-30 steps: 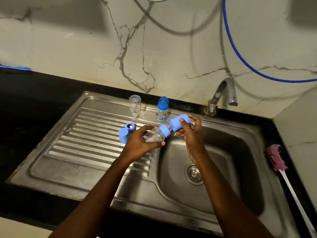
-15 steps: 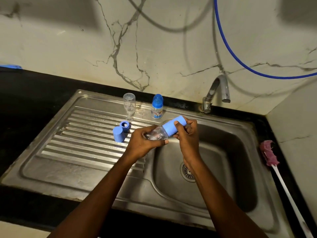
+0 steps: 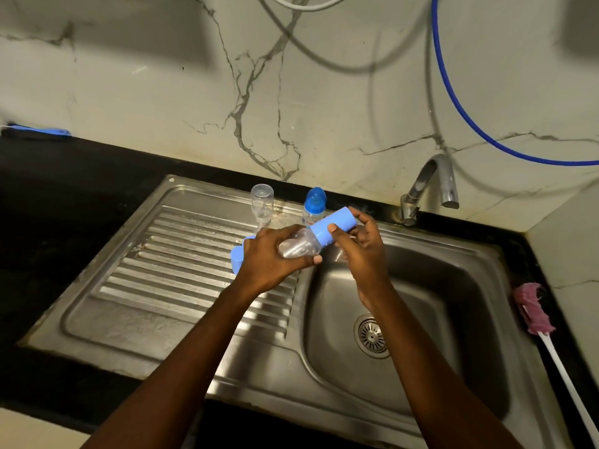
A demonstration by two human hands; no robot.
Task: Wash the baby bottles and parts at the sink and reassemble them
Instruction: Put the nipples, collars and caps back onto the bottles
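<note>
My left hand (image 3: 270, 259) grips a small clear baby bottle (image 3: 296, 246) lying sideways over the sink's edge. Its blue cap (image 3: 332, 225) sits on the bottle's neck, and my right hand (image 3: 361, 247) holds that cap between thumb and fingers. An empty clear bottle (image 3: 262, 204) stands upside down at the back of the drainboard. Beside it stands an assembled bottle with a blue cap (image 3: 314, 205). A loose blue cap (image 3: 236, 259) lies on the drainboard, partly hidden behind my left hand.
The steel sink (image 3: 453, 286) has a ribbed drainboard on the left and a basin with a drain (image 3: 372, 335) on the right. A tap (image 3: 434, 183) stands at the back. A pink bottle brush (image 3: 531, 311) lies on the black counter at right.
The blue cap, held apart from the bottle a second ago, now sits on its neck. My right hand's grip has shifted along the cap. The camera moved slightly.
</note>
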